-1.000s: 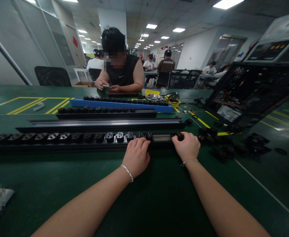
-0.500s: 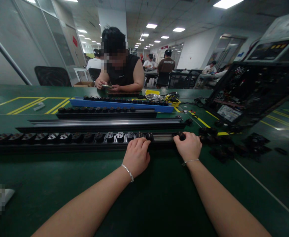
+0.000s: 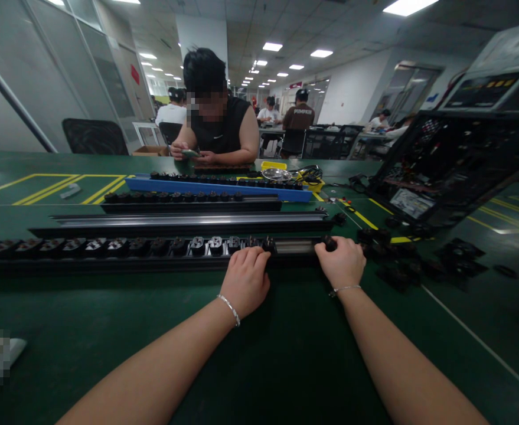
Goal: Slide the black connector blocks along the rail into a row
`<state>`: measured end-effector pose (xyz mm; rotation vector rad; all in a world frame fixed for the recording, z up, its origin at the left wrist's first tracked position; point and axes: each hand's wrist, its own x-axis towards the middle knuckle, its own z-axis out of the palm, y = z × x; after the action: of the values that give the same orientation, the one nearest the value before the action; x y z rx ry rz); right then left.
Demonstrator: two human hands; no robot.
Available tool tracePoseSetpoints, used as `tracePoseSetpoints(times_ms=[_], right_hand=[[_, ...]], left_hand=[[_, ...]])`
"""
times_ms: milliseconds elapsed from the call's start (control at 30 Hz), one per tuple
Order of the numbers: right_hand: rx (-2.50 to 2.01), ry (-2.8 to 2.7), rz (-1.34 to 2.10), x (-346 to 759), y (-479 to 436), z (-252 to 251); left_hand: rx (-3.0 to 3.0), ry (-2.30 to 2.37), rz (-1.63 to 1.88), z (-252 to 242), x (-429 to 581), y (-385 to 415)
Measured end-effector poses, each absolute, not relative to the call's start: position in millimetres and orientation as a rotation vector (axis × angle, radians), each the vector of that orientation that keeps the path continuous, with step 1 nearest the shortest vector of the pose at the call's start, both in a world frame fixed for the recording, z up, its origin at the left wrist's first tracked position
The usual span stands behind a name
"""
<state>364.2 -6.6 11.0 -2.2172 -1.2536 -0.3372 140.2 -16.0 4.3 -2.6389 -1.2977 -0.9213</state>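
Note:
A long black rail (image 3: 301, 247) with a metallic channel lies across the bench in front of me. Along it sits a row of black plug modules (image 3: 216, 245) with upturned pins. My left hand (image 3: 247, 278) is closed over the rail's front edge, its fingertips against the last plug module (image 3: 268, 242) of the row; my thumb is partly hidden. At the rail's right end, my right hand (image 3: 342, 262) pinches a small black piece (image 3: 330, 242), mostly covered by my fingers. A bare stretch of channel separates the two hands.
Behind lie another rail (image 3: 188, 219), a shorter loaded one (image 3: 192, 206) and a blue rail (image 3: 219, 188). Loose black parts (image 3: 460, 257) are scattered right, below a large open black case (image 3: 454, 171). A person (image 3: 219, 118) holding a phone sits opposite.
My right hand has shifted slightly to the right with the black piece. My left hand stays where it was on the rail.

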Motion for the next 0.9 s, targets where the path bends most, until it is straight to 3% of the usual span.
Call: tracePoseSetpoints(times_ms=[900], right_hand=[[-2.228, -1.187, -0.341, 371.6, -6.2, 11.5]], left_hand=[[-2.642, -1.301, -0.907, 4.7, 139.6, -16.2]])
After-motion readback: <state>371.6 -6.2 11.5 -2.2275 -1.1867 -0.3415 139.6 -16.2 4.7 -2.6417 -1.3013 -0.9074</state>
